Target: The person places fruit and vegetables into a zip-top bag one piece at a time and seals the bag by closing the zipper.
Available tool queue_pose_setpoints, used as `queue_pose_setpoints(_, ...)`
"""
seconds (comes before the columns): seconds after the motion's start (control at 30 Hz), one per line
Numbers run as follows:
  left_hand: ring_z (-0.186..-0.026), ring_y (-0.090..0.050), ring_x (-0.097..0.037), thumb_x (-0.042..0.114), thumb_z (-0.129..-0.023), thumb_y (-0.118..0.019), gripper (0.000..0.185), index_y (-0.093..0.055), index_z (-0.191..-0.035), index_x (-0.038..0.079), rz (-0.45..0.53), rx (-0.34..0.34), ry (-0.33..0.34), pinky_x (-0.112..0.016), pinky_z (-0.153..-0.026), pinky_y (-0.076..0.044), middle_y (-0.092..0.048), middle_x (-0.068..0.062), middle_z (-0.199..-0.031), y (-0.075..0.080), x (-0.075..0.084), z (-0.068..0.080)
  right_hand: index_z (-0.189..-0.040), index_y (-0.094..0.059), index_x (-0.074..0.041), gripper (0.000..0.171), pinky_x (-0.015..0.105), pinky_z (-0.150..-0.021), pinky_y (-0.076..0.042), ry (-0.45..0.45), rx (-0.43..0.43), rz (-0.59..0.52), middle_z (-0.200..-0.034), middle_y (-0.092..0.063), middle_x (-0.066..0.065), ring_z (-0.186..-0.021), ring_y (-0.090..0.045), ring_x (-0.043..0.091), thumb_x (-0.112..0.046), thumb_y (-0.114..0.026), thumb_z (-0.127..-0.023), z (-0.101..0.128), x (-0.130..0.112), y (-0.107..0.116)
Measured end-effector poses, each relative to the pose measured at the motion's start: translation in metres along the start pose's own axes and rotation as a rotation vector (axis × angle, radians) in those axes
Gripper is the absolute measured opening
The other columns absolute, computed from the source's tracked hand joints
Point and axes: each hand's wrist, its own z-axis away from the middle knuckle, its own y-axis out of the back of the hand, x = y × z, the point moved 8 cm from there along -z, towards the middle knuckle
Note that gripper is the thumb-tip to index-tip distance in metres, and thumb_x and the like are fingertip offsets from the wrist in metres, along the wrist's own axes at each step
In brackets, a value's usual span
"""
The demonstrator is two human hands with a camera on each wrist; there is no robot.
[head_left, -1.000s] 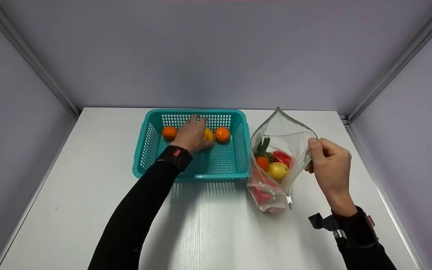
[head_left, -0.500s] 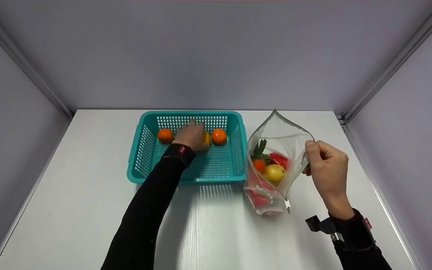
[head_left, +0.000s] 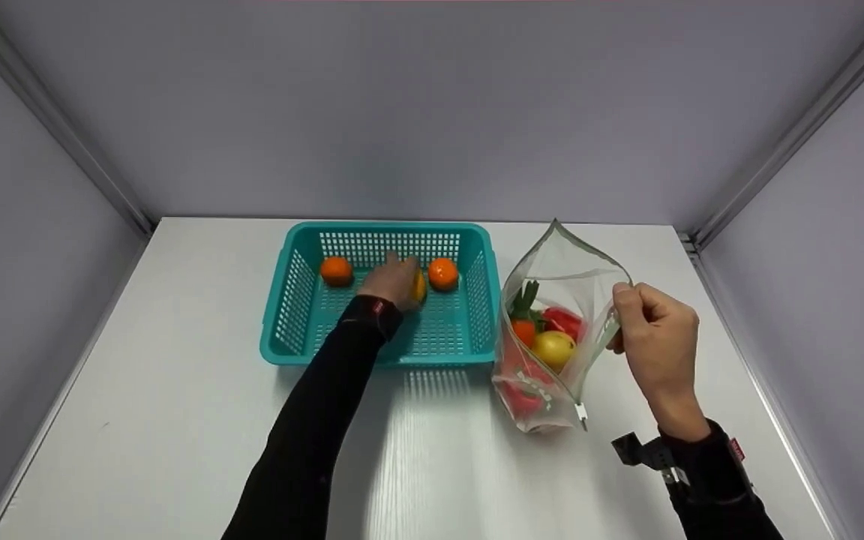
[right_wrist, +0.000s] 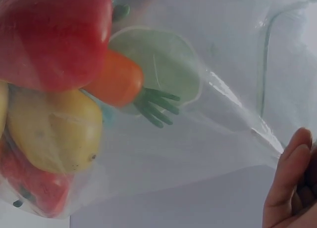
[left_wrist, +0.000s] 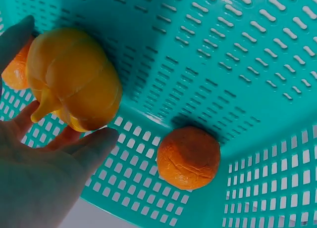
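Since the earlier frames your left hand has drawn back a little from the far wall of the teal basket, its fingers now closed around the yellow pepper between the two oranges, while your right hand has stayed at the bag's edge. The basket sits at centre frame in the head view, a rectangular plastic tray with slotted walls and a perforated floor. In it lie one orange toward the left, another orange toward the right, and the pepper just between them under your fingers. The left wrist view shows the pepper as glossy, lobed and stemmed, your fingers curled round its lower side, thumb at the upper left; an orange with dimpled, wrinkled skin rests in the basket's corner at lower centre. Right of the basket stands the clear zip bag, soft, translucent film with its mouth open wide, your right thumb and fingers pinching its right rim. Inside it you can see a small carrot with green leaves, a red pepper, a smooth yellow fruit and more red below. Everything rests on the white table.
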Motion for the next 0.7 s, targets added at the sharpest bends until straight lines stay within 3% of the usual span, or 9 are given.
queue_pose_setpoints(0.1,-0.110,-0.063,-0.042,0.016,-0.084,-0.088,0.086,-0.040,-0.156,0.012,0.031,0.001,0.016,-0.048,-0.090,-0.058,-0.033,-0.029,-0.152,-0.001,-0.003,-0.001,-0.060,-0.060,0.000,0.045,0.019,-0.040,-0.042,0.001,-0.004,0.002,-0.048,-0.054,0.001,-0.039,-0.051,0.010,-0.013,-0.061,-0.103,-0.002,0.000,-0.001)
queue_pose_setpoints(0.2,-0.110,-0.062,-0.044,0.013,-0.083,-0.087,0.081,-0.046,-0.153,0.010,0.040,0.010,0.018,-0.048,-0.089,-0.058,-0.031,-0.031,-0.152,-0.001,-0.006,0.002,-0.061,-0.062,0.000,0.044,0.019,-0.040,-0.042,0.004,-0.007,0.003,-0.049,-0.054,0.001,-0.039,-0.051,0.010,-0.013,-0.061,-0.103,-0.002,0.000,-0.003)
queue_pose_setpoints(0.27,-0.112,-0.062,-0.044,0.013,-0.084,-0.086,0.074,-0.050,-0.149,0.007,0.024,0.018,0.000,-0.049,-0.090,-0.058,-0.033,-0.033,-0.152,0.000,-0.007,0.006,-0.061,-0.062,0.000,0.044,0.019,-0.040,-0.042,0.005,-0.009,0.006,-0.049,-0.054,0.001,-0.039,-0.051,0.010,-0.013,-0.062,-0.103,-0.001,-0.001,-0.005)
queue_pose_setpoints(0.37,-0.110,-0.062,-0.043,0.013,-0.086,-0.084,0.062,-0.056,-0.140,0.004,-0.004,0.038,-0.048,-0.049,-0.091,-0.057,-0.047,-0.031,-0.142,0.005,-0.008,0.012,-0.060,-0.061,-0.001,0.044,0.019,-0.040,-0.042,0.010,-0.014,0.011,-0.049,-0.054,0.001,-0.039,-0.051,0.010,-0.014,-0.062,-0.103,-0.002,-0.002,-0.006)
queue_pose_setpoints(0.53,-0.100,-0.063,-0.037,0.018,-0.089,-0.080,0.058,-0.053,-0.139,0.006,0.033,0.113,-0.125,-0.047,-0.087,-0.057,-0.059,-0.022,-0.120,0.027,-0.008,0.020,-0.059,-0.060,-0.001,0.045,0.020,-0.040,-0.042,0.010,-0.024,0.000,-0.048,-0.054,0.002,-0.039,-0.051,0.011,-0.013,-0.062,-0.103,-0.003,-0.002,-0.009)
queue_pose_setpoints(0.7,-0.100,-0.059,-0.034,0.028,-0.092,-0.077,0.070,-0.042,-0.150,0.011,0.124,0.184,-0.190,-0.045,-0.087,-0.056,-0.052,-0.021,-0.126,0.059,0.008,0.034,-0.059,-0.059,0.000,0.046,0.019,-0.040,-0.042,0.014,-0.018,-0.003,-0.049,-0.054,0.001,-0.039,-0.051,0.010,-0.013,-0.062,-0.103,-0.005,0.000,-0.009)
